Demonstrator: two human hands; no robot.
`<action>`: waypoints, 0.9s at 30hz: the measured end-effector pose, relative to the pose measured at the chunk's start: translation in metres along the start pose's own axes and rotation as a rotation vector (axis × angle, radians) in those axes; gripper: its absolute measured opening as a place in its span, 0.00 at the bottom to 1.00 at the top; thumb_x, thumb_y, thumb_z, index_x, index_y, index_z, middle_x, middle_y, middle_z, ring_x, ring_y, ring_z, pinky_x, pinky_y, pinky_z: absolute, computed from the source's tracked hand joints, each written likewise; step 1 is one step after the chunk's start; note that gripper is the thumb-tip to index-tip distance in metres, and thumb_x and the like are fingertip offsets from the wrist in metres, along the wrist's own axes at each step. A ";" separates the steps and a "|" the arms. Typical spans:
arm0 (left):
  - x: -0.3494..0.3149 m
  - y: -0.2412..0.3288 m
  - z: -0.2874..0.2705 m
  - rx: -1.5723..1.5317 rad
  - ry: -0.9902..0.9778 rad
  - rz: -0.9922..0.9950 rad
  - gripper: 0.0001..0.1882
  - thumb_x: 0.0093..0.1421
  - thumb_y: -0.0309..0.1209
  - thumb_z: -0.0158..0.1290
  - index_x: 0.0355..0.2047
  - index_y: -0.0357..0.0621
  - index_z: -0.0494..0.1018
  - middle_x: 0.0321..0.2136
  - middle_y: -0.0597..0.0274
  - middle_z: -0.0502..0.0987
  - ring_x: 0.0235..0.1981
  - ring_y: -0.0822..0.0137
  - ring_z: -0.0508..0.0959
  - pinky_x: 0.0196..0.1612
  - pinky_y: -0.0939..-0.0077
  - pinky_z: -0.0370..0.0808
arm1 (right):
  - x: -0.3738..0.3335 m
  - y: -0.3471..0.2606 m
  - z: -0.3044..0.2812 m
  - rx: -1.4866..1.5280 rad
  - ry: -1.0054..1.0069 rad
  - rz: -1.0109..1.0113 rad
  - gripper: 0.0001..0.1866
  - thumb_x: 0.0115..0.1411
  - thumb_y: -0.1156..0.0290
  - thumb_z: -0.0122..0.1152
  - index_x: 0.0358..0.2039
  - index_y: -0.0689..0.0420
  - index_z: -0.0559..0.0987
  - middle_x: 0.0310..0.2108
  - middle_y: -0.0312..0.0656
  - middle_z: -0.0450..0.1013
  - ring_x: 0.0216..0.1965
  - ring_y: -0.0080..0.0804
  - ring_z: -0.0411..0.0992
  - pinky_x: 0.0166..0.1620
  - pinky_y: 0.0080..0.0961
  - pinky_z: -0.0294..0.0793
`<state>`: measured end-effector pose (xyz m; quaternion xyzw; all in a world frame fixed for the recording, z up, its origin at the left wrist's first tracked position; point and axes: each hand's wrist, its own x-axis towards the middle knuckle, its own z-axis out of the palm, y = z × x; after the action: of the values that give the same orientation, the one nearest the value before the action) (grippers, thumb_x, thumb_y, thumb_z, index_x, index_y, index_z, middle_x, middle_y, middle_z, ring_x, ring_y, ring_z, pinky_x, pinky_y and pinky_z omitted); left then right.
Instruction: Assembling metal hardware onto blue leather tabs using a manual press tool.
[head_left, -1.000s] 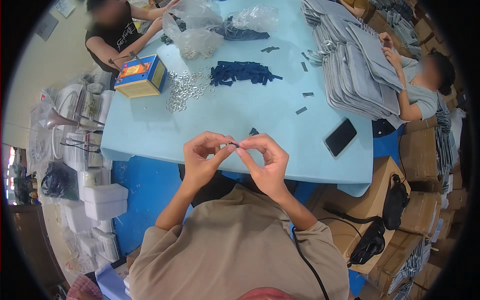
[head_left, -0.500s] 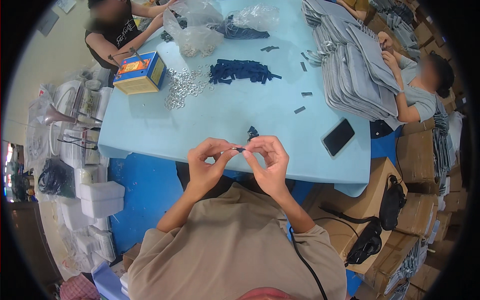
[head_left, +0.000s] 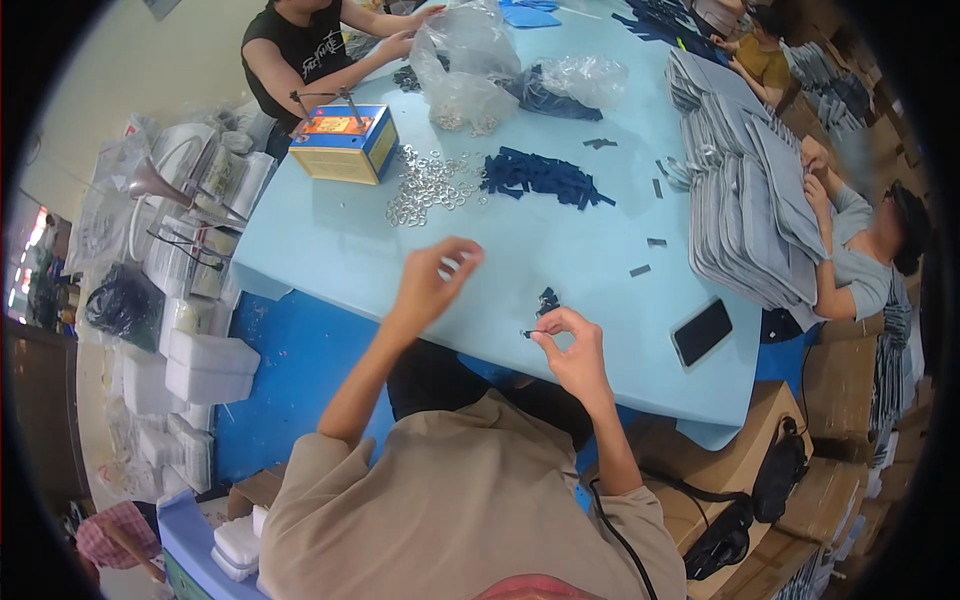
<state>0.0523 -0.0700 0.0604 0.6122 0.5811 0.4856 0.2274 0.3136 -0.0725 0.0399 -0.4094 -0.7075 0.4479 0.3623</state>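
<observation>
Between the thumb and fingertips of my right hand (head_left: pixel 574 352) is a small dark strap piece with a ring (head_left: pixel 527 333). Just beyond it, a little heap of similar dark pieces (head_left: pixel 547 301) lies on the table. My left hand (head_left: pixel 437 277) hangs above the table to the left, thumb and fingers apart, with no visible thing in it. It is slightly blurred. Farther off lie a spread of silvery metal rings (head_left: pixel 430 190) and, to their right, a pile of dark blue fabric strips (head_left: pixel 545 178).
A blue and yellow box (head_left: pixel 345 150) stands at the left of the light blue table (head_left: pixel 330 235). Clear plastic bags (head_left: pixel 468 75) lie at the back. Stacked grey fabric panels (head_left: pixel 745 180) and a phone (head_left: pixel 702 332) are at right. Other people work around the table.
My hands have come apart. The left moved forward, toward the metal rings; the right keeps the small strap piece. The whole view has shifted, with table things now farther right.
</observation>
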 end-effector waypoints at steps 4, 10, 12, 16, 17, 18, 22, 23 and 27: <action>0.037 -0.082 -0.037 0.359 0.088 0.006 0.07 0.61 0.28 0.61 0.39 0.42 0.83 0.35 0.55 0.83 0.33 0.57 0.82 0.36 0.65 0.78 | 0.004 0.012 0.001 -0.257 0.055 0.028 0.13 0.52 0.80 0.71 0.40 0.62 0.81 0.35 0.44 0.80 0.38 0.37 0.78 0.44 0.30 0.77; 0.048 -0.111 -0.060 0.434 0.004 -0.062 0.08 0.57 0.26 0.62 0.37 0.42 0.83 0.33 0.53 0.79 0.34 0.51 0.80 0.40 0.59 0.76 | 0.030 0.004 -0.002 -0.380 0.140 -0.075 0.14 0.54 0.76 0.70 0.41 0.60 0.81 0.41 0.48 0.78 0.47 0.47 0.73 0.50 0.38 0.73; 0.051 -0.115 -0.063 0.497 -0.061 -0.055 0.07 0.56 0.26 0.62 0.37 0.42 0.83 0.33 0.53 0.79 0.34 0.51 0.80 0.39 0.59 0.75 | 0.058 0.008 -0.003 -0.439 0.116 -0.178 0.12 0.55 0.74 0.69 0.40 0.61 0.81 0.42 0.49 0.77 0.49 0.49 0.71 0.52 0.38 0.73; 0.065 -0.112 -0.070 0.468 -0.126 -0.041 0.06 0.54 0.24 0.64 0.32 0.38 0.80 0.32 0.50 0.78 0.33 0.50 0.80 0.38 0.59 0.76 | 0.135 0.039 0.001 -0.480 0.119 -0.251 0.11 0.56 0.75 0.67 0.40 0.63 0.82 0.41 0.50 0.76 0.51 0.50 0.69 0.53 0.38 0.71; 0.066 -0.111 -0.070 0.468 -0.129 -0.037 0.06 0.54 0.24 0.64 0.32 0.38 0.80 0.32 0.50 0.78 0.33 0.50 0.80 0.38 0.59 0.76 | 0.154 0.043 0.002 -0.513 0.134 -0.295 0.11 0.56 0.75 0.66 0.40 0.63 0.82 0.42 0.50 0.76 0.51 0.49 0.69 0.53 0.38 0.71; 0.069 -0.109 -0.069 0.467 -0.163 -0.045 0.06 0.53 0.23 0.64 0.32 0.37 0.80 0.30 0.49 0.79 0.33 0.49 0.80 0.38 0.58 0.76 | 0.170 0.048 0.005 -0.547 0.151 -0.340 0.10 0.56 0.75 0.66 0.39 0.63 0.83 0.42 0.49 0.75 0.52 0.48 0.69 0.53 0.38 0.71; 0.061 -0.102 -0.067 0.468 -0.137 -0.020 0.09 0.52 0.21 0.65 0.34 0.33 0.80 0.23 0.51 0.80 0.24 0.56 0.78 0.30 0.65 0.74 | 0.215 0.054 0.037 -0.595 0.103 -0.426 0.10 0.57 0.75 0.67 0.39 0.63 0.84 0.41 0.48 0.76 0.52 0.46 0.69 0.54 0.39 0.72; 0.058 -0.101 -0.068 0.470 -0.138 -0.022 0.09 0.52 0.21 0.65 0.34 0.33 0.80 0.23 0.51 0.80 0.24 0.56 0.78 0.30 0.65 0.74 | 0.221 0.055 0.044 -0.718 0.076 -0.392 0.08 0.56 0.75 0.66 0.36 0.63 0.83 0.41 0.48 0.75 0.51 0.46 0.69 0.52 0.39 0.72; 0.051 -0.092 -0.076 0.500 -0.086 -0.008 0.08 0.53 0.20 0.62 0.35 0.35 0.82 0.26 0.48 0.82 0.27 0.50 0.81 0.34 0.62 0.76 | 0.235 0.070 0.058 -0.833 0.140 -0.353 0.05 0.55 0.77 0.66 0.33 0.64 0.82 0.39 0.49 0.75 0.49 0.45 0.69 0.50 0.40 0.72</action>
<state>-0.0662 -0.0235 0.0323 0.6671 0.6755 0.2993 0.0952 0.1854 0.1390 -0.0104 -0.4226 -0.8600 0.0281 0.2847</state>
